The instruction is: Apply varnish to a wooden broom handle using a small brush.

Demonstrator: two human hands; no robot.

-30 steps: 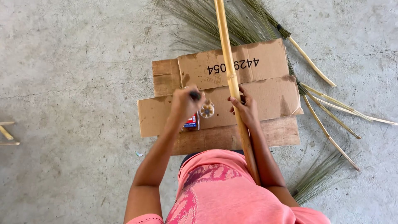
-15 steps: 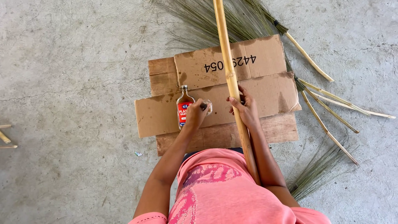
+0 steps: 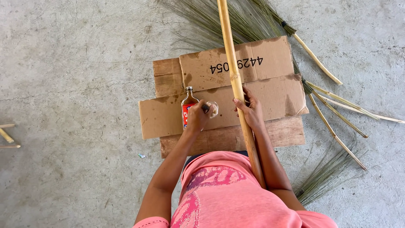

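Note:
My right hand [image 3: 252, 110] grips a long bamboo pole [image 3: 234, 80] that runs from my lap up and away over flattened cardboard [image 3: 270, 90]. My left hand [image 3: 198, 117] is closed around a small clear object, perhaps a cap or wad, with a dark tip showing. Just left of that hand a small glass bottle [image 3: 187, 101] with a red label lies on the cardboard, partly covered by my fingers. I wear a pink shirt [image 3: 228, 198].
Cardboard sheets lie over a wooden board [image 3: 278, 133] on a concrete floor [image 3: 71, 76]. Grass brooms with thin stick handles [image 3: 333, 122] and loose green grass [image 3: 211, 21] spread at top and right. Short bamboo pieces [image 3: 6, 135] lie at the far left edge.
My left hand moved down and right off the bottle, which now shows lying on the cardboard. The right hand keeps its hold on the pole.

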